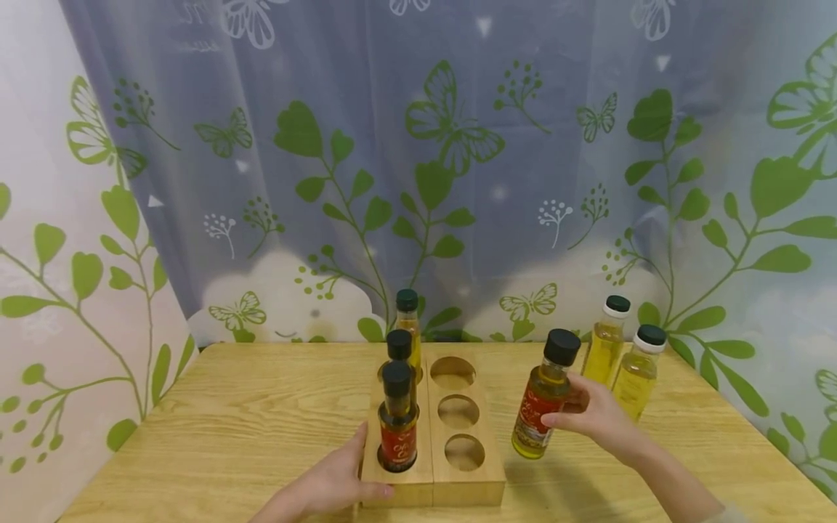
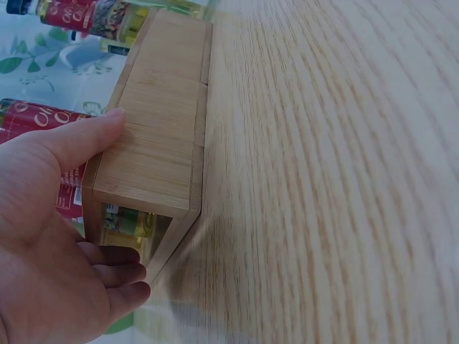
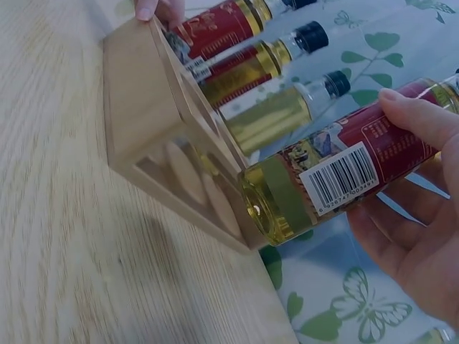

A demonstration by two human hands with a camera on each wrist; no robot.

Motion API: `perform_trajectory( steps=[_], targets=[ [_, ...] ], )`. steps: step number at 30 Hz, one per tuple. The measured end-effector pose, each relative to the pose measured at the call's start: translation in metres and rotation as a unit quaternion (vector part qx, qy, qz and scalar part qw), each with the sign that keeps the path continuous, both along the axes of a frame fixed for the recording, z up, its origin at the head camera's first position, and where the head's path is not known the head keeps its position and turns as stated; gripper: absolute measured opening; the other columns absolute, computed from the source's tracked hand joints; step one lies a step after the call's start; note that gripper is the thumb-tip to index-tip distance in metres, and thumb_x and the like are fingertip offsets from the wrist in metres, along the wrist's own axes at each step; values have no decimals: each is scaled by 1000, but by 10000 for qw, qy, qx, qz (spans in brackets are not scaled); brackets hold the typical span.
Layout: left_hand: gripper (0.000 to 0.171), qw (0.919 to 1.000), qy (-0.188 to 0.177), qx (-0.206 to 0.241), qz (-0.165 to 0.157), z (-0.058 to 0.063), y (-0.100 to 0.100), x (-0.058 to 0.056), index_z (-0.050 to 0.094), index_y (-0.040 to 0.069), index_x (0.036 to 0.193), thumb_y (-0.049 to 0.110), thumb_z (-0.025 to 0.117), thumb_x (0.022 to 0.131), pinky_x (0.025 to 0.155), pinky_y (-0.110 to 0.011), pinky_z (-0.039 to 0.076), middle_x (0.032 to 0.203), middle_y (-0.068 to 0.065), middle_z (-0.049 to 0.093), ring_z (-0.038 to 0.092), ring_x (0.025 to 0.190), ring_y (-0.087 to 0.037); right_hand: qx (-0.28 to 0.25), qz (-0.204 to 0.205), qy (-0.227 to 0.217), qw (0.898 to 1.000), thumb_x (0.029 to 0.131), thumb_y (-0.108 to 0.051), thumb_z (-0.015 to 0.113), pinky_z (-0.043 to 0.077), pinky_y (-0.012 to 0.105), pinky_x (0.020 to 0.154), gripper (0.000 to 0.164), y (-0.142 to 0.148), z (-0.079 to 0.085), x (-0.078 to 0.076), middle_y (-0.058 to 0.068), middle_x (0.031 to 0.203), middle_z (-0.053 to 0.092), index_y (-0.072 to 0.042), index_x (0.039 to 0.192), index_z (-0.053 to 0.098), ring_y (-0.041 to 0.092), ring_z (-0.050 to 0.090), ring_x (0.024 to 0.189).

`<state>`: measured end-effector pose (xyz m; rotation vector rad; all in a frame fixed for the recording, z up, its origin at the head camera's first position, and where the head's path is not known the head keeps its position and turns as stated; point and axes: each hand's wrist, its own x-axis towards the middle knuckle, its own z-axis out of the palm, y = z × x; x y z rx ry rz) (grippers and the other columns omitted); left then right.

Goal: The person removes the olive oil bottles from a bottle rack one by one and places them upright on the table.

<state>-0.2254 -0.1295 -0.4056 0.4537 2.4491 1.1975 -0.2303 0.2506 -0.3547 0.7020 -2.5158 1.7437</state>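
My right hand (image 1: 604,420) grips an olive oil bottle (image 1: 535,418) with a red label and black cap, thumb on one side and fingers on the other. The bottle tilts a little beside the right edge of a wooden bottle rack (image 1: 467,495). At the rack's near left corner, my left hand (image 1: 332,472) holds it, thumb on the front face and fingers along the side. In the rack's left row stand a red-labelled olive oil bottle (image 1: 397,444), another black-capped bottle (image 1: 399,343) and a green-capped bottle (image 1: 407,299). The right row has three bare round holes.
Two yellow oil bottles with dark caps and white collars, one farther back (image 1: 604,349) and one nearer (image 1: 634,378), stand on the right behind my right hand. The wooden table (image 1: 261,399) ends at a patterned curtain (image 1: 366,181).
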Motion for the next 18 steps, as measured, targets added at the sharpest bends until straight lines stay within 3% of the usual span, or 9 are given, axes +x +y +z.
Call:
perform_trajectory(
  steps=[6,9,12,15,18],
  targets=[
    [113,10000,78,-28,-29,0,0,1,4,-15,142,41,76,75,101,-60,23,142,-39,17,23,129,-49,22,-27,16,10000,86,-5,65,53,32,75,56,18,-1,4,21,113,60,16,130,38,12,63,92],
    [114,9999,102,-47,-35,0,0,1,4,-16,141,42,76,75,101,-60,23,142,-39,17,24,129,-50,38,-111,-72,9999,86,-5,65,52,32,75,51,26,-1,6,12,112,62,12,129,42,11,63,93],
    [113,9999,118,-3,-47,1,0,3,4,-16,142,41,76,75,101,-60,23,142,-39,16,23,129,-50,115,-312,-155,9993,86,-6,65,52,31,75,48,34,-2,8,6,111,63,6,128,45,10,63,93],
    [113,9999,151,32,-50,1,-1,3,4,-15,142,41,76,75,101,-61,22,142,-39,16,22,130,-50,229,-520,-191,9982,86,-5,65,52,30,74,51,41,-3,10,5,111,62,10,129,43,8,62,92],
    [113,9998,189,17,-38,1,-1,3,4,-14,142,41,76,75,102,-61,21,142,-39,16,22,130,-50,260,-524,-180,9981,86,-4,65,52,29,74,47,50,-6,13,-2,110,63,3,129,46,7,62,92]
  ],
)
